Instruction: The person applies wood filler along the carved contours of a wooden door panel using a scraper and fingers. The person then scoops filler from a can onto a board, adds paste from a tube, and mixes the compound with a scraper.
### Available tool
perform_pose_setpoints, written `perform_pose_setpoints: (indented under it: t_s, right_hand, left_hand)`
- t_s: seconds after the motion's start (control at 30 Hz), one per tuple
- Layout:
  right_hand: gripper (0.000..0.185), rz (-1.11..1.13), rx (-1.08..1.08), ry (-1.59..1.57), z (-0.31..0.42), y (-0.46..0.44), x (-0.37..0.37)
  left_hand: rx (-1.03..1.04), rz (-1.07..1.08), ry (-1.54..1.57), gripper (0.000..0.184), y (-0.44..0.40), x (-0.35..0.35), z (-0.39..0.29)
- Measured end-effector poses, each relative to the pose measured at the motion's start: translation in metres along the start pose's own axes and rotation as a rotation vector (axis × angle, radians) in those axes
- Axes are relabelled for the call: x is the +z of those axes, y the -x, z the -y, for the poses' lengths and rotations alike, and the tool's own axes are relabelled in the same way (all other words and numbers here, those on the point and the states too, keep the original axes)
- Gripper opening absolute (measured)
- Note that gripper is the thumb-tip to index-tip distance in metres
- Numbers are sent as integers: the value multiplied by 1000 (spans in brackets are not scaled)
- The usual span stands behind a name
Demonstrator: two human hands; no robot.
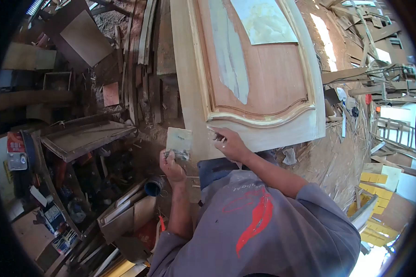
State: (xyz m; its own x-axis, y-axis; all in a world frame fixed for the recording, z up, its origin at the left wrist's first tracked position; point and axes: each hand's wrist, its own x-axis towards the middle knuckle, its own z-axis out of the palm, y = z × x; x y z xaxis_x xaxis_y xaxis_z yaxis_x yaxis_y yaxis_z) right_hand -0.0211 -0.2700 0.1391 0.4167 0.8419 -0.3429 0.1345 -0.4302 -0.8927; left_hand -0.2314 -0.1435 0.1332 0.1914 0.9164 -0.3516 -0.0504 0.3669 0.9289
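My left hand [173, 169] grips a small pale flat board [179, 140] by its lower end, where its surface is darkly smeared. It is held just off the left edge of a wooden door panel [272, 74]. My right hand [231, 147] is closed over the panel's near end, fingertips by the curved moulding [263, 121]. Something thin and small may be between those fingers, but I cannot make it out. A long grey-white patch of filler [227, 55] runs along the panel's recessed face. A stained pale sheet [266, 23] lies at its far end.
Stacked timber strips [145, 32] lie left of the door. A wooden tray [85, 138], a dark round container [153, 186] and a red box [16, 143] are at the lower left. Shavings and scraps cover the floor [342, 157] at right, with yellow blocks [373, 189] beyond.
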Motion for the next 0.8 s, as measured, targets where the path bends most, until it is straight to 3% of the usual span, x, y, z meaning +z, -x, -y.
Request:
perform_pose_setpoints:
  t_s: [0.27,0.5,0.67,0.77,0.8]
  right_hand:
    - [64,-360,-324,182,58,61,-70]
    - [73,-383,-655,341,73,117,-115]
    - [75,-449,-541,442,43,154,-147]
    - [73,-556,-518,420,15,172,-173]
    - [73,-592,-537,393,9,179,-185]
  left_hand:
    - [-145,262,202,11,41,68,-33]
    - [-8,416,-97,10,99,126,-53]
    - [-16,501,-239,16,159,184,-43]
    - [309,547,-489,20,195,224,-27]
    - [322,570,-527,19,204,236,-23]
